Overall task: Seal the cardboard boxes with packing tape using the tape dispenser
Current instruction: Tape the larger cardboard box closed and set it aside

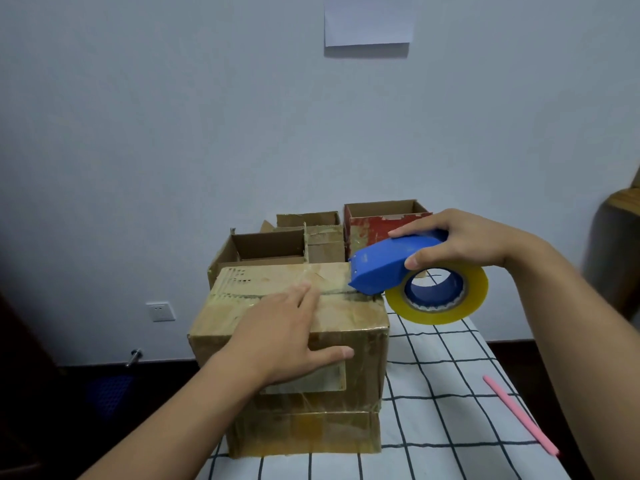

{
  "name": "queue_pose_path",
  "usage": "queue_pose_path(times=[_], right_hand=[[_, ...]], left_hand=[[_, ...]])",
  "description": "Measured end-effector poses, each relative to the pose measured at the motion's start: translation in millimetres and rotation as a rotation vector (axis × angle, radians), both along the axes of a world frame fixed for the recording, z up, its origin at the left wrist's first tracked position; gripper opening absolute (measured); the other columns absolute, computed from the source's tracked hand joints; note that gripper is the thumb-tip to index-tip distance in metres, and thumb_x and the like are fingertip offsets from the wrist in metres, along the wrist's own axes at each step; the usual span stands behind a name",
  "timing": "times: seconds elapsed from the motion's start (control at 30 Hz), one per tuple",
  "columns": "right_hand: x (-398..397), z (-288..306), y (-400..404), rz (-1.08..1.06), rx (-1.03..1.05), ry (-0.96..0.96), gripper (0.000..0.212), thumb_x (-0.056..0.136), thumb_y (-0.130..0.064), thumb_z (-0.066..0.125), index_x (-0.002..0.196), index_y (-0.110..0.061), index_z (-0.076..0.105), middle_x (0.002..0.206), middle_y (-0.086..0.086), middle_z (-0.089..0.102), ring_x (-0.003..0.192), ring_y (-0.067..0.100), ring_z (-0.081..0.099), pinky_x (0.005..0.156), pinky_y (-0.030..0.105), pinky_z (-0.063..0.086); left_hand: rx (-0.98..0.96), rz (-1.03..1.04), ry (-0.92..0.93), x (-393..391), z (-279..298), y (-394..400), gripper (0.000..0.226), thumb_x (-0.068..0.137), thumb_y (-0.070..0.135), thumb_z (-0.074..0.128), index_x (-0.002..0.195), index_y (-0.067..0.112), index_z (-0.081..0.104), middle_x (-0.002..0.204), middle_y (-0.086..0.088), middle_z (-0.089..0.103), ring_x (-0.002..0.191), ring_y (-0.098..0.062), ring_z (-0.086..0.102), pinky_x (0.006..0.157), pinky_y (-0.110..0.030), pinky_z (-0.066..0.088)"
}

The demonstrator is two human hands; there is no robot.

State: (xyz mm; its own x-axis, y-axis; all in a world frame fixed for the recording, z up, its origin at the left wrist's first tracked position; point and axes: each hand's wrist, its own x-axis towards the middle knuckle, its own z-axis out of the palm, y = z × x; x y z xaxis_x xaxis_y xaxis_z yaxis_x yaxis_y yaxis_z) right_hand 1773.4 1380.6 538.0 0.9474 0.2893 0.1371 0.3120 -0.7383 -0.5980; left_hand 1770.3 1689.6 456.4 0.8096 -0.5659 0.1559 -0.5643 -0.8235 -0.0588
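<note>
A closed brown cardboard box (349, 372) with old tape on it stands on the table in front of me. My left hand (287, 330) lies flat on its top, fingers spread straight, thumb down over the front face. My right hand (457, 244) grips a blue tape dispenser (384, 265) carrying a roll of yellowish packing tape (478, 299). The dispenser's nose touches the right end of the box's top seam.
Three open cardboard boxes stand behind: a brown one (266, 247), a smaller brown one (322, 230) and a red-sided one (377, 223). The table has a white cloth with a dark grid (443, 403). A pink stick (519, 414) lies at the right. A wall is close behind.
</note>
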Motion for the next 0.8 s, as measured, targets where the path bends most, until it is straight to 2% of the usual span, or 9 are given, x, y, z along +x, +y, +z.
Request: queue_pose_path(times=[0.1, 0.2, 0.23, 0.3, 0.37, 0.5, 0.63, 0.8], right_hand=[[-3, -11, -4, -0.020, 0.063, -0.019, 0.053, 0.064, -0.062, 0.075, 0.116, -0.052, 0.068, 0.104, -0.030, 0.066, 0.096, 0.000, 0.065, 0.083, 0.021, 0.049], [-4, -20, -8, -0.027, 0.113, -0.030, 0.052, 0.067, -0.056, 0.075, 0.118, -0.051, 0.067, 0.104, -0.031, 0.066, 0.096, -0.001, 0.065, 0.081, 0.020, 0.047], [-5, -23, -9, -0.029, 0.133, -0.035, 0.052, 0.067, -0.055, 0.075, 0.118, -0.050, 0.067, 0.105, -0.031, 0.066, 0.096, -0.001, 0.065, 0.080, 0.019, 0.047], [-5, -28, -11, -0.031, 0.163, -0.048, 0.050, 0.068, -0.052, 0.075, 0.117, -0.051, 0.067, 0.105, -0.030, 0.066, 0.096, 0.000, 0.065, 0.078, 0.018, 0.047], [-5, -32, -11, -0.032, 0.181, -0.055, 0.050, 0.069, -0.052, 0.075, 0.118, -0.052, 0.066, 0.105, -0.031, 0.065, 0.096, 0.000, 0.065, 0.077, 0.018, 0.048], [-4, -39, -13, -0.028, 0.223, -0.061, 0.050, 0.070, -0.050, 0.074, 0.119, -0.051, 0.065, 0.104, -0.032, 0.065, 0.096, -0.002, 0.064, 0.076, 0.015, 0.046], [-4, -47, -17, -0.024, 0.266, -0.059, 0.049, 0.070, -0.049, 0.075, 0.118, -0.052, 0.066, 0.107, -0.031, 0.065, 0.098, -0.001, 0.065, 0.076, 0.015, 0.048], [-10, -53, -29, -0.018, 0.320, -0.064, 0.053, 0.063, -0.059, 0.075, 0.115, -0.055, 0.067, 0.109, -0.026, 0.067, 0.099, 0.003, 0.066, 0.076, 0.012, 0.049]], left_hand=[[0.012, -0.009, -0.054, -3, 3, -13, 0.103, 0.064, 0.100, 0.007, 0.152, 0.046, 0.008, 0.159, -0.003, 0.028, 0.143, -0.023, 0.030, 0.114, -0.041, 0.028], [-0.012, -0.058, -0.036, -3, 6, -27, 0.102, 0.070, 0.096, 0.018, 0.154, 0.037, 0.019, 0.163, 0.001, 0.017, 0.148, -0.020, 0.017, 0.119, -0.039, 0.017], [-0.027, -0.075, -0.017, -3, 6, -32, 0.103, 0.071, 0.095, 0.024, 0.153, 0.034, 0.021, 0.162, 0.003, 0.019, 0.147, -0.017, 0.021, 0.117, -0.039, 0.023], [-0.058, -0.075, 0.006, -3, 6, -41, 0.100, 0.070, 0.093, 0.032, 0.149, 0.032, 0.025, 0.152, 0.007, 0.039, 0.131, -0.014, 0.044, 0.101, -0.035, 0.044], [-0.043, -0.078, -0.041, -4, 6, -48, 0.098, 0.070, 0.094, 0.032, 0.146, 0.033, 0.027, 0.142, 0.008, 0.047, 0.121, -0.013, 0.051, 0.091, -0.033, 0.048], [-0.082, -0.119, -0.058, -5, 5, -56, 0.089, 0.075, 0.088, 0.039, 0.142, 0.029, 0.037, 0.146, 0.005, 0.039, 0.130, -0.013, 0.041, 0.104, -0.033, 0.040], [-0.118, -0.113, 0.058, -3, 0, -60, 0.094, 0.078, 0.083, 0.045, 0.150, 0.029, 0.020, 0.155, 0.006, 0.032, 0.132, -0.014, 0.045, 0.101, -0.036, 0.046], [-0.043, -0.118, 0.052, -1, -3, -65, 0.098, 0.079, 0.084, 0.039, 0.156, 0.032, 0.006, 0.164, 0.008, 0.014, 0.144, -0.015, 0.031, 0.109, -0.037, 0.038]])
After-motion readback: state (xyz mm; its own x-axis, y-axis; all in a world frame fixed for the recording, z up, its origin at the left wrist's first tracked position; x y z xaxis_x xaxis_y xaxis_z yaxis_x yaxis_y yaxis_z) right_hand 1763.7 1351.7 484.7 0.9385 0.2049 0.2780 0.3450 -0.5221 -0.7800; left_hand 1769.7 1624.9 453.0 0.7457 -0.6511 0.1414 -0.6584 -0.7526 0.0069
